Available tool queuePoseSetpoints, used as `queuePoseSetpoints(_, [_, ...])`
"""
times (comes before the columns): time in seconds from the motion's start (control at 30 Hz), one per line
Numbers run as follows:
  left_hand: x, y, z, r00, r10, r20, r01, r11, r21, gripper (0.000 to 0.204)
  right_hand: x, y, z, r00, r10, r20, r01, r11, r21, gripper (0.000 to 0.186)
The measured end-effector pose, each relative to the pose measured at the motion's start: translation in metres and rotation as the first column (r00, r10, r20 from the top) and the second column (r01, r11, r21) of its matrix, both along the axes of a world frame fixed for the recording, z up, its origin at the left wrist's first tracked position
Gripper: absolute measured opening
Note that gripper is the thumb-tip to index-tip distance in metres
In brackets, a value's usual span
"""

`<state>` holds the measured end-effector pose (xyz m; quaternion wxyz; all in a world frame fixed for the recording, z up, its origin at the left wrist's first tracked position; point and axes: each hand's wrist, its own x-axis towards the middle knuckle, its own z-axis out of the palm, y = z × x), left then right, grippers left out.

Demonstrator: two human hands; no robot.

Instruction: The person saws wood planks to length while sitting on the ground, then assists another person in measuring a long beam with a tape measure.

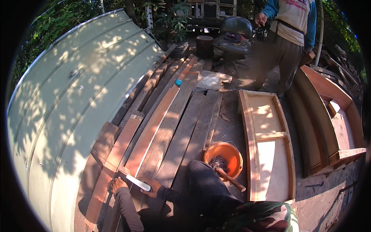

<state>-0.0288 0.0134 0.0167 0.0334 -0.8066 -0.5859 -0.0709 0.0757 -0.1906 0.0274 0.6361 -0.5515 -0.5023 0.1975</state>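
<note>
My left hand (118, 185) is bent over a reddish plank (114, 154) at the lower left, its fingers closed on something I cannot make out. Just to its right, my right hand (154, 189) grips a pale, elongated tool (137, 183) that lies across the plank ends. A long reddish board (154, 127) runs away from it over weathered planks (191, 131). A small teal tool (178, 82) sits near that board's far end. An orange bucket (231, 154) with thin pieces inside and a wooden handle (235, 183) across it stands right of my dark-clothed leg.
Curved pale metal sheeting (58, 116) fills the left. At right are a framed wooden panel (266, 116) and curved wooden pieces (317, 123). At the back stand a dark chair (234, 44), a dark cylinder (204, 48) and another person (288, 34). A plastic sheet (206, 81) lies on boards.
</note>
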Motion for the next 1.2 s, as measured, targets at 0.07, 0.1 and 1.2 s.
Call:
queuePoseSetpoints(0.07, [0.001, -0.003, 0.003, 0.996, -0.064, 0.063, 0.065, 0.998, -0.014, 0.043, 0.000, -0.002, 0.004, 0.999, -0.043, 0.033, 0.044, 0.998, -0.044, 0.060])
queuePoseSetpoints(0.1, [-0.006, 0.004, 0.000, 0.998, -0.033, 0.050, 0.036, 0.998, -0.057, 0.045, -0.005, 0.002, 0.006, 0.998, -0.056, 0.006, 0.056, 0.997, -0.044, 0.059])
queuePoseSetpoints(1.2, [0.009, -0.009, 0.007, 0.988, -0.066, 0.140, 0.060, 0.997, 0.047, 0.032, -0.005, -0.238, 0.103, 0.993, -0.114, -0.016, 0.088, 0.846, -0.526, 0.047])
